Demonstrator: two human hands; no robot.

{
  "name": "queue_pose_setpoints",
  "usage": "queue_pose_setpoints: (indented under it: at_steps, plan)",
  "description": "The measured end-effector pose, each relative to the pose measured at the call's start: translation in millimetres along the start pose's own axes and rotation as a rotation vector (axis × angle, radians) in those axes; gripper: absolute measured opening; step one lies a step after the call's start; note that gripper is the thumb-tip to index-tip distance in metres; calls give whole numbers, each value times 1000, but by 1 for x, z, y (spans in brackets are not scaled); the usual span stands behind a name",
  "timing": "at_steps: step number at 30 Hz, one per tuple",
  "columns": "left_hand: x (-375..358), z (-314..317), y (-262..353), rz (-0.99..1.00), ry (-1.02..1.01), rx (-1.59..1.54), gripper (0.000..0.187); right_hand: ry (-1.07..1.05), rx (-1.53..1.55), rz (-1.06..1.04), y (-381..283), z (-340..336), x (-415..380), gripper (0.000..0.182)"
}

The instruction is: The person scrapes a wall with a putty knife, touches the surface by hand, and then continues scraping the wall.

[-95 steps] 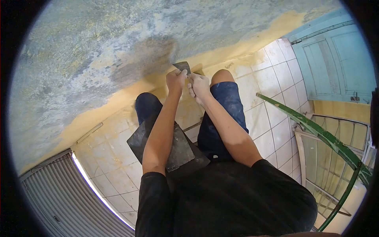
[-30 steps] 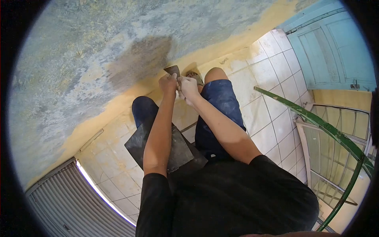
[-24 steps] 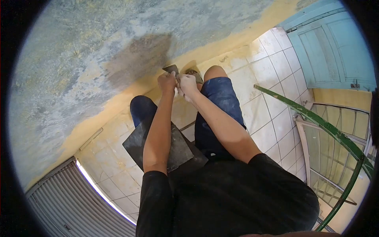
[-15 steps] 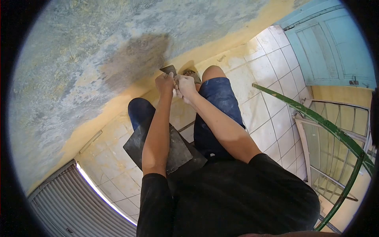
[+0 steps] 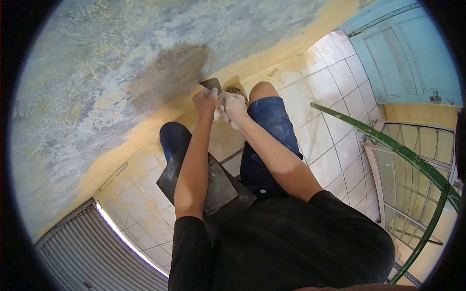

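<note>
Both hands grip one metal scraper (image 5: 212, 85) low on the wall. My left hand (image 5: 205, 102) is closed around its handle, and my right hand (image 5: 232, 107) is closed on the handle just beside it. The blade's edge rests against the wall (image 5: 121, 58) at the lower right of a dark scraped patch (image 5: 170, 72), just above the yellow band of paint along the wall's foot. The wall's paint is mottled blue-grey and worn. My knees in blue shorts (image 5: 272, 126) are bent under my arms.
A dark flat board (image 5: 221, 186) lies under my left forearm over the tiled floor (image 5: 335, 97). A green metal railing (image 5: 403, 155) runs along the right. A light blue door (image 5: 412, 53) stands at the upper right, and a grey roller shutter (image 5: 82, 252) at the lower left.
The hands and scraper have shifted slightly left and down along the wall's foot since the first frame. The dark scraped patch looks a little larger. Both hands kept their grip.
</note>
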State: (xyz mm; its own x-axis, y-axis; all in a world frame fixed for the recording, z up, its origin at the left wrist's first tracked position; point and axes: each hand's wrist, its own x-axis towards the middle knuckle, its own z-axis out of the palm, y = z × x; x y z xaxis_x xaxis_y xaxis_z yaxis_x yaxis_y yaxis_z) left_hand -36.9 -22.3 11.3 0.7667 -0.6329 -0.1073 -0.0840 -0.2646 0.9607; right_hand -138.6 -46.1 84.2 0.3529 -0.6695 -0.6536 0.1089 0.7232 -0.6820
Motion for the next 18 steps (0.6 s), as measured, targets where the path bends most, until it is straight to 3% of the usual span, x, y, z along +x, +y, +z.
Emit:
queue_pose_setpoints:
  at_steps: [3, 9, 12, 18]
  plan:
    - [8, 2, -8, -59, -47, 58, 39, -21, 25, 10, 7, -3, 11, 19]
    - [-3, 2, 8, -52, -6, -148, 39, -15, -73, -26, 6, -5, 8, 17]
    - [8, 7, -10, -118, -41, 80, 36, -23, -39, 39, 5, -4, 8, 17]
    - [-7, -1, 4, -115, -41, -94, 31, -25, -62, 15, 4, -6, 7, 15]
